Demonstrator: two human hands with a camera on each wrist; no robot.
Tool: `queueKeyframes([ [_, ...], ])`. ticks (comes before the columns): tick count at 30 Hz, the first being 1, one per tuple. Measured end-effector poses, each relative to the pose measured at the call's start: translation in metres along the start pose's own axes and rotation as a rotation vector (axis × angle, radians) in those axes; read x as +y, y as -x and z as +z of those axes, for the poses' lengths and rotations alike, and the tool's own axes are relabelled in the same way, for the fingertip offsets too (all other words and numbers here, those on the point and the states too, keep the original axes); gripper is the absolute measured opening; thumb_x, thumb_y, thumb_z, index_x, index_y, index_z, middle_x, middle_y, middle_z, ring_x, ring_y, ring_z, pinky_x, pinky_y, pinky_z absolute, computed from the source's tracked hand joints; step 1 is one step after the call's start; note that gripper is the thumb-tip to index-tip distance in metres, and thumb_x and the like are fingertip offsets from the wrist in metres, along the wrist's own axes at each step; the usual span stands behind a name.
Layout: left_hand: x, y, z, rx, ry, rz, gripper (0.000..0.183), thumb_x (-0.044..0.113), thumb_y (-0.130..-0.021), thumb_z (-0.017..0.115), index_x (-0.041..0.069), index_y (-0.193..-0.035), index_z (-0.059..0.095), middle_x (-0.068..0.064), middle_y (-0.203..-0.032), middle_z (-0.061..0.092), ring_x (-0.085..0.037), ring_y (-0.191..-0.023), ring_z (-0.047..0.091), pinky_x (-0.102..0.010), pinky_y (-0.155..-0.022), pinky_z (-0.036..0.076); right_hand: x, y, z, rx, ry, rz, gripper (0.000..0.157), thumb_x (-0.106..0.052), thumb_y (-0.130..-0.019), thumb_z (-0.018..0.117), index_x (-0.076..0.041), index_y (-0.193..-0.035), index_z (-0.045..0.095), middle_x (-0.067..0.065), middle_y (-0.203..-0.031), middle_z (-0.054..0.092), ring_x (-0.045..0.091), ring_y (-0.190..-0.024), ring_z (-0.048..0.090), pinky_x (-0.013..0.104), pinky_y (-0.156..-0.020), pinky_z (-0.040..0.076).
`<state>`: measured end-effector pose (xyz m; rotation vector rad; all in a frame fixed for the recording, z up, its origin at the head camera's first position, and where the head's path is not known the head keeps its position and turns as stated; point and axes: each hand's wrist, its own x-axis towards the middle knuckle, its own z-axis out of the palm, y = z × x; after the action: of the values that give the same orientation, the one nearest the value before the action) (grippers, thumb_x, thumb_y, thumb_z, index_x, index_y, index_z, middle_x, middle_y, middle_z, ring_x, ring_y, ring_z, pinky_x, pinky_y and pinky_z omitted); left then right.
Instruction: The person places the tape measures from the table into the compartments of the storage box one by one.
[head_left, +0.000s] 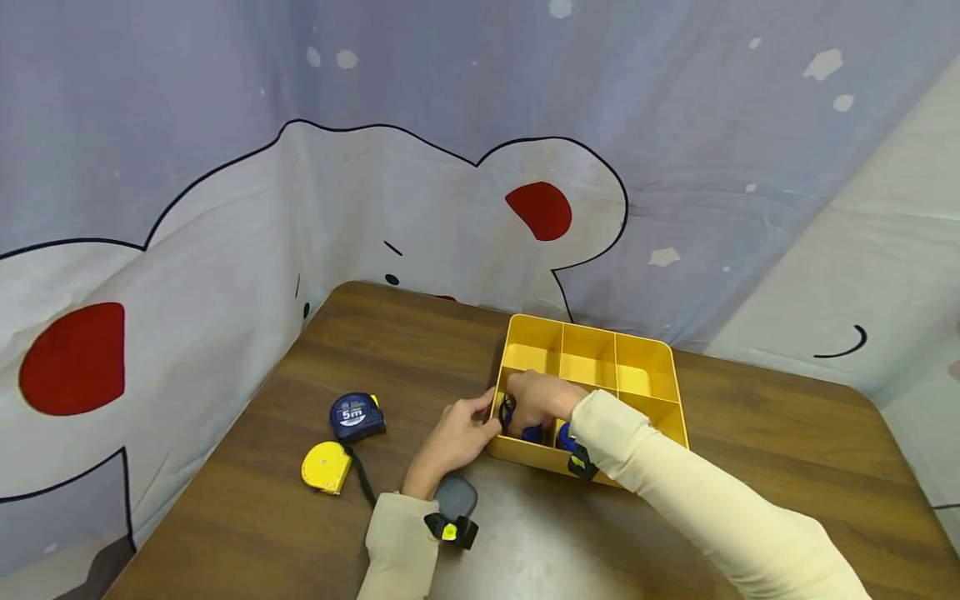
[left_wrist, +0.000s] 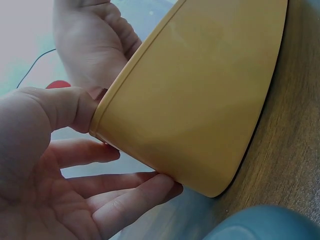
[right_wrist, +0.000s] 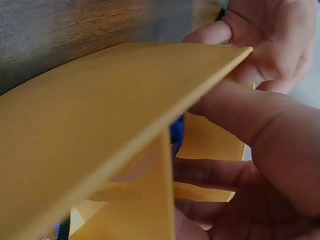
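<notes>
A yellow divided box (head_left: 525, 453) stands on the table. My left hand (head_left: 461, 433) grips its near left corner; in the left wrist view the thumb lies at the rim and the fingers touch the outer wall. My right hand (head_left: 534, 400) reaches down into the near left compartment and holds a blue object (head_left: 532, 434), probably a tape measure, with a black strap (head_left: 504, 414) beside it. The right wrist view shows a little of its blue side (right_wrist: 177, 132) behind the wall; the hand hides the rest. Another blue item (head_left: 566, 437) sits in the adjoining compartment.
Left of the box lie a dark blue tape measure (head_left: 357, 417) marked 5m and a yellow tape measure (head_left: 326, 467) with a black strap. A grey rounded object (head_left: 456, 497) lies beside my left wrist. A printed cloth (head_left: 420, 208) hangs behind the table.
</notes>
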<state>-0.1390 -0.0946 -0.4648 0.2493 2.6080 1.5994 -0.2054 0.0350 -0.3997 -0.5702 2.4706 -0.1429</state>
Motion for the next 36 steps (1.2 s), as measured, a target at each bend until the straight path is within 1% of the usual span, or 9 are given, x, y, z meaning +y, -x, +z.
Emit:
queueKeyframes([
  [4,0.001,0.000,-0.001,0.012,-0.020,0.004,0.052,0.019,-0.075,0.051,0.012,-0.125,0.039,-0.005,-0.083,0.060,-0.006,-0.037,0.031,-0.024,-0.036,0.030,0.000,-0.002,0.002,0.008,0.051,-0.005,0.032,-0.020,-0.055,0.073,-0.010,-0.076,0.051,0.004,-0.068,0.052,0.018,-0.048,0.054,0.027,-0.039,0.043],
  [11,0.001,-0.001,0.000,-0.007,-0.014,-0.009,0.052,0.020,-0.076,0.050,0.017,-0.126,0.038,0.002,-0.068,0.057,-0.006,-0.038,0.031,-0.024,-0.037,0.030,-0.002,-0.005,0.007,0.003,0.098,0.024,0.023,-0.018,-0.062,0.066,-0.010,-0.077,0.050,0.006,-0.075,0.049,0.021,-0.051,0.054,0.028,-0.036,0.042],
  [16,0.001,-0.002,0.000,0.005,-0.007,0.013,0.051,0.018,-0.076,0.051,0.015,-0.125,0.039,-0.003,-0.085,0.061,-0.006,-0.044,0.040,-0.024,-0.041,0.034,-0.002,-0.004,0.006,0.012,0.114,0.011,0.022,-0.022,-0.063,0.066,-0.012,-0.077,0.052,0.004,-0.072,0.050,0.018,-0.054,0.052,0.028,-0.042,0.041],
  [18,0.002,-0.001,0.000,0.003,-0.001,0.018,0.051,0.018,-0.076,0.050,0.013,-0.125,0.039,-0.006,-0.100,0.057,-0.006,-0.048,0.043,-0.024,-0.043,0.035,0.000,-0.001,0.005,0.023,0.106,-0.008,0.024,-0.027,-0.064,0.067,-0.012,-0.078,0.053,0.002,-0.071,0.051,0.017,-0.056,0.050,0.028,-0.046,0.041],
  [21,0.001,0.001,0.000,0.006,0.003,0.018,0.050,0.016,-0.077,0.051,0.011,-0.125,0.039,-0.008,-0.103,0.056,-0.006,-0.052,0.047,-0.023,-0.046,0.038,0.003,0.005,0.006,0.051,0.056,-0.070,0.029,-0.033,-0.067,0.066,-0.010,-0.083,0.058,0.002,-0.075,0.055,0.015,-0.059,0.051,0.028,-0.051,0.042],
  [24,0.000,0.002,-0.002,0.017,0.008,0.036,0.049,0.015,-0.077,0.052,0.009,-0.125,0.039,-0.008,-0.108,0.053,-0.004,-0.067,0.053,-0.022,-0.056,0.043,0.006,0.012,0.008,0.115,-0.018,-0.166,0.034,-0.034,-0.070,0.063,-0.009,-0.091,0.059,0.003,-0.078,0.056,0.014,-0.061,0.050,0.028,-0.052,0.041],
  [28,-0.003,0.003,-0.005,0.022,0.024,0.051,0.050,0.015,-0.077,0.052,0.007,-0.125,0.039,-0.007,-0.110,0.052,-0.005,-0.076,0.055,-0.022,-0.063,0.044,0.011,0.025,0.009,0.235,-0.179,-0.268,0.026,-0.033,-0.073,0.060,-0.012,-0.089,0.057,0.001,-0.071,0.055,0.013,-0.053,0.049,0.027,-0.048,0.040],
  [32,-0.005,0.004,-0.007,0.010,0.066,0.062,0.050,0.010,-0.077,0.052,0.002,-0.124,0.039,-0.012,-0.115,0.048,-0.008,-0.079,0.055,-0.023,-0.064,0.044,0.020,0.043,0.010,0.411,-0.364,-0.258,0.020,-0.031,-0.074,0.060,-0.016,-0.087,0.057,-0.004,-0.074,0.055,0.010,-0.060,0.052,0.025,-0.055,0.042],
  [36,-0.004,0.005,-0.010,0.009,0.103,0.076,0.048,0.006,-0.076,0.053,-0.002,-0.121,0.040,-0.016,-0.119,0.042,-0.016,-0.084,0.055,-0.023,-0.066,0.044,0.040,0.065,0.010,0.579,-0.548,-0.212,0.025,-0.031,-0.074,0.060,-0.012,-0.091,0.058,-0.003,-0.083,0.057,0.013,-0.076,0.053,0.027,-0.064,0.044],
])
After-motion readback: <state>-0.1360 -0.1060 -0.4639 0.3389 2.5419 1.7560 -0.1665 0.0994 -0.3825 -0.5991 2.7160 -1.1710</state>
